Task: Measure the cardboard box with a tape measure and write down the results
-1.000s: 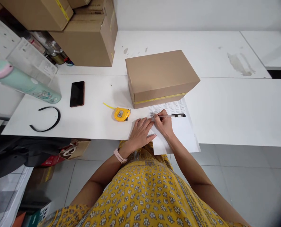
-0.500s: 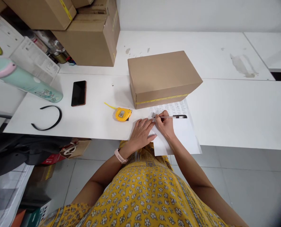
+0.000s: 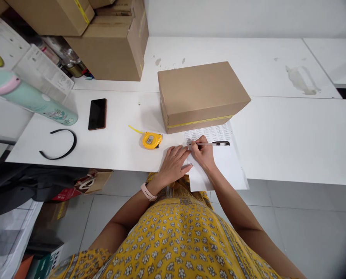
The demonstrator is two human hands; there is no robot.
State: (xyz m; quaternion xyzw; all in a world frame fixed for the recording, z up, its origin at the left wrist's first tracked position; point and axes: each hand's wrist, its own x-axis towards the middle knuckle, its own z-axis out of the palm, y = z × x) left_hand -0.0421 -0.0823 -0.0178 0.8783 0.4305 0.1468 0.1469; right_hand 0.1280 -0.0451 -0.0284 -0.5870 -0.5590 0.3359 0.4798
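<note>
Stretching across the view, a white table (image 3: 292,135) carries stacked cartons (image 3: 109,54) at its far left. Nearer the middle stands a closed box (image 3: 203,91), a yellow strip along its front side. A sheet of paper (image 3: 229,166) lies in front, its far end hidden by the box and its near end jutting past the table's edge. Off to the left rests a bottle (image 3: 42,101) with a headband (image 3: 75,142) near it. The left hand (image 3: 174,164) lies flat, palm down — thumb spread, fingers close together — with its fingertips at the paper's left edge. The right hand (image 3: 202,153) pinches a pen, tip down at the printed rows. A phone (image 3: 97,114) lies beyond the headband; a yellow tape measure (image 3: 151,140) sits just left of the hands. Smallest is the pen (image 3: 221,143) — its black end points right.
</note>
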